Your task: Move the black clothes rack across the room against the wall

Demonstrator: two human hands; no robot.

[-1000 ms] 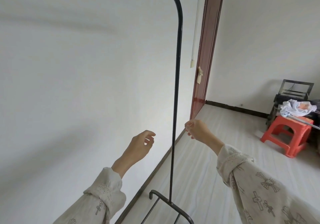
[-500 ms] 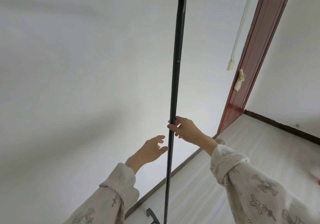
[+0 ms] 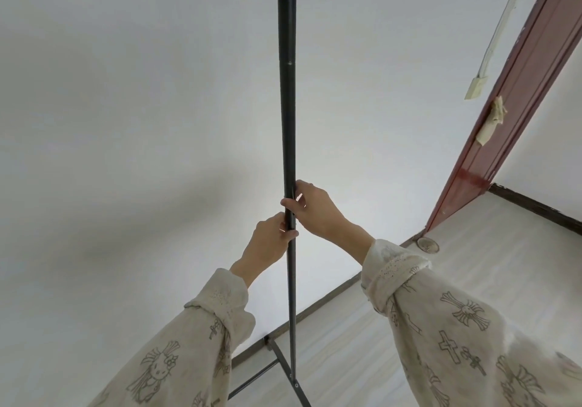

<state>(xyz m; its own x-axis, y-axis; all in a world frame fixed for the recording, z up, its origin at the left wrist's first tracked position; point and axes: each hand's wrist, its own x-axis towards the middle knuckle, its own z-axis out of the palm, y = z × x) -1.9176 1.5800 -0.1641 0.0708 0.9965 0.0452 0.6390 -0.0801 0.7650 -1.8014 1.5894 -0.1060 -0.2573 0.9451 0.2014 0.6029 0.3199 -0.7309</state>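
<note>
The black clothes rack's upright pole (image 3: 287,107) runs from the top edge down through the middle of the view, close to the white wall (image 3: 126,123). Its base bars (image 3: 277,359) spread out on the floor by the dark skirting board. My right hand (image 3: 315,208) is wrapped around the pole at mid height. My left hand (image 3: 271,243) grips the same pole just below it, the two hands almost touching. The rack's top bar is out of view.
A dark red door frame (image 3: 504,117) stands to the right, with a white switch box (image 3: 475,87) and cable duct beside it. A round floor drain (image 3: 427,244) sits at the door's foot. Pale floor (image 3: 472,265) stretches to the right.
Both hands have closed on the pole: the right, touching it half a second ago, now grips it, and the left moved in from the left to grasp below. The view has come nearer the wall.
</note>
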